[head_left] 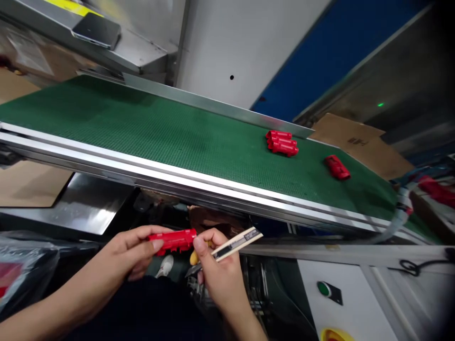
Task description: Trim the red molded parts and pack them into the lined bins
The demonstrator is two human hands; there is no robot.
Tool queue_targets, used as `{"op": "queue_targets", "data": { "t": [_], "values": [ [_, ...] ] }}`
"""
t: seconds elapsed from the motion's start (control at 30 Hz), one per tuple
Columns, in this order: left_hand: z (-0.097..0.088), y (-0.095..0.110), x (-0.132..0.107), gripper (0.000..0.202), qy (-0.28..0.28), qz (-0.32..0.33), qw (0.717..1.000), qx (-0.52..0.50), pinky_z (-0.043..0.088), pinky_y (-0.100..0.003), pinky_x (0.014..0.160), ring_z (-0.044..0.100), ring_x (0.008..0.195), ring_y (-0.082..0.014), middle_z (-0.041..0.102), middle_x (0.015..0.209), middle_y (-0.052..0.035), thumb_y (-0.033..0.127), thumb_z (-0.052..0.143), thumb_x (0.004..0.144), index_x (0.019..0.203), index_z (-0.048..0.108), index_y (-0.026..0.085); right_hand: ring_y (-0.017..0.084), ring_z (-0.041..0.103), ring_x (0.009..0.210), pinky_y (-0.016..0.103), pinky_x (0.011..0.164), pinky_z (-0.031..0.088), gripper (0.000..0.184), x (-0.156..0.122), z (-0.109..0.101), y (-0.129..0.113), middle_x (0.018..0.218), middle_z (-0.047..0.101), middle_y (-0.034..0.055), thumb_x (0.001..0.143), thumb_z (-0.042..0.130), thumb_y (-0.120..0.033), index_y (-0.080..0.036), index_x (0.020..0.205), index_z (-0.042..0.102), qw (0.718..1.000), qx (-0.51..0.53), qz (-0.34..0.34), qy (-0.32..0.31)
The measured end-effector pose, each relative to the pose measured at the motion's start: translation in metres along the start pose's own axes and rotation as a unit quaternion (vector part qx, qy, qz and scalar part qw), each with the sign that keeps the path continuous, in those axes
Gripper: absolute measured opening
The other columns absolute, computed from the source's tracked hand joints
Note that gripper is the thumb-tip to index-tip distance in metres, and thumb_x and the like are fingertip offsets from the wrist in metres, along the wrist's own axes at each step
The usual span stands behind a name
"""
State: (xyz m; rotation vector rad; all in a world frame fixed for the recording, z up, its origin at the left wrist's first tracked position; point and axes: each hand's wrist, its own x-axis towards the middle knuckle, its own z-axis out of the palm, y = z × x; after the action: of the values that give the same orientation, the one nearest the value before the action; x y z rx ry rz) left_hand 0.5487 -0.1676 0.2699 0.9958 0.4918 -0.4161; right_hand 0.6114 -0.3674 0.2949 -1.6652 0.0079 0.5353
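Below the conveyor belt (149,142) at 6 o'clock, the left hand (131,251) wraps its fingers (156,245) around a red part (174,240), and the right hand (218,274) closes narrowly on a utility knife (236,245) just beside that part's end. Toward 2 o'clock on the green belt sit 3 red pieces (282,143) bunched together, with 1 more red piece (337,167) nearer 3 o'clock.

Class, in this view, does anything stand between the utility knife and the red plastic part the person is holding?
Yes: the fingers of the right hand lie between the utility knife and the red plastic part, which the left hand grips.
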Motion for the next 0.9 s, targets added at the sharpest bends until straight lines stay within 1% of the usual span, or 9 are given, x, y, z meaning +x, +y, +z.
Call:
{"op": "queue_targets", "data": {
  "t": [0.13,0.4,0.5,0.57,0.67,0.73,0.77,0.83,0.9],
  "values": [
    [-0.003,-0.007,0.002,0.043,0.029,0.1,0.989,0.107,0.031,-0.019,0.052,0.04,0.061,-0.01,0.062,0.083,0.0008,0.053,0.078,0.087,0.117,0.062,0.027,0.005,0.046,0.037,0.013,0.033,0.035,0.05,0.001,0.009,0.003,0.06,0.062,-0.0043,0.083,0.078,-0.066,-0.019,0.087,0.059,1.0,0.0,-0.006,0.012],
    [-0.007,-0.014,0.003,0.041,0.077,0.099,0.991,0.044,0.026,-0.016,0.048,0.028,0.054,-0.009,0.036,0.062,0.0077,0.061,0.07,0.09,0.09,0.054,0.024,0.005,0.044,0.039,0.015,0.037,0.035,0.043,-0.007,0.019,0.018,0.061,0.061,-0.0036,0.098,0.063,-0.06,-0.019,0.083,0.058,0.996,-0.011,-0.068,0.051],
    [-0.006,-0.014,0.001,0.042,0.085,0.105,0.989,0.062,0.029,-0.017,0.048,0.031,0.055,-0.0098,0.039,0.065,0.0067,0.062,0.066,0.092,0.085,0.05,0.024,0.007,0.047,0.043,0.018,0.043,0.037,0.04,-0.009,0.017,0.02,0.064,0.062,-0.0024,0.102,0.059,-0.056,-0.02,0.085,0.058,0.994,-0.053,-0.088,0.048],
    [-0.008,-0.015,-0.001,0.036,0.095,0.141,0.978,0.121,0.035,-0.018,0.05,0.039,0.057,-0.0113,0.048,0.069,0.0045,0.06,0.065,0.094,0.09,0.056,0.026,0.008,0.05,0.049,0.02,0.048,0.039,0.04,-0.009,0.015,0.021,0.065,0.061,-0.0014,0.104,0.055,-0.053,-0.02,0.082,0.058,0.985,-0.111,-0.12,0.064],
    [-0.011,-0.017,-0.003,0.027,0.089,0.238,0.947,0.197,0.053,-0.021,0.071,0.062,0.086,-0.0176,0.065,0.1,-0.0025,0.051,0.071,0.093,0.107,0.064,0.029,0.011,0.054,0.057,0.022,0.055,0.042,0.041,-0.008,0.011,0.022,0.065,0.059,-0.001,0.106,0.054,-0.049,-0.02,0.078,0.058,0.971,-0.163,-0.146,0.094],
    [-0.011,-0.017,-0.003,0.034,0.075,0.258,0.946,0.18,0.055,-0.025,0.092,0.064,0.111,-0.0228,0.065,0.12,-0.0045,0.045,0.078,0.089,0.116,0.063,0.031,0.011,0.055,0.057,0.022,0.055,0.042,0.037,-0.009,0.008,0.022,0.068,0.061,-0.0008,0.105,0.054,-0.049,-0.02,0.083,0.06,0.977,-0.145,-0.134,0.084],
    [-0.01,-0.016,-0.003,0.039,0.069,0.246,0.954,0.158,0.055,-0.026,0.094,0.064,0.114,-0.0234,0.065,0.122,-0.0044,0.044,0.081,0.087,0.118,0.062,0.031,0.011,0.055,0.055,0.022,0.053,0.041,0.035,-0.009,0.007,0.022,0.071,0.063,-0.0005,0.105,0.055,-0.049,-0.02,0.086,0.061,0.98,-0.136,-0.129,0.07],
    [-0.006,-0.015,-0.002,0.042,0.063,0.212,0.967,0.125,0.056,-0.023,0.084,0.067,0.101,-0.0195,0.066,0.108,-0.0017,0.042,0.085,0.083,0.115,0.061,0.031,0.01,0.053,0.052,0.022,0.05,0.04,0.032,-0.01,0.003,0.022,0.074,0.065,-0.0001,0.105,0.056,-0.047,-0.02,0.089,0.063,0.978,-0.146,-0.141,0.038],
    [-0.002,-0.013,-0.002,0.031,0.061,0.202,0.971,0.115,0.052,-0.019,0.067,0.062,0.078,-0.0129,0.06,0.093,0.002,0.044,0.083,0.085,0.101,0.062,0.027,0.01,0.052,0.052,0.022,0.05,0.04,0.031,-0.012,0.0,0.021,0.074,0.065,0.0001,0.105,0.057,-0.044,-0.02,0.087,0.064,0.969,-0.177,-0.172,0.017]
  ]
}}
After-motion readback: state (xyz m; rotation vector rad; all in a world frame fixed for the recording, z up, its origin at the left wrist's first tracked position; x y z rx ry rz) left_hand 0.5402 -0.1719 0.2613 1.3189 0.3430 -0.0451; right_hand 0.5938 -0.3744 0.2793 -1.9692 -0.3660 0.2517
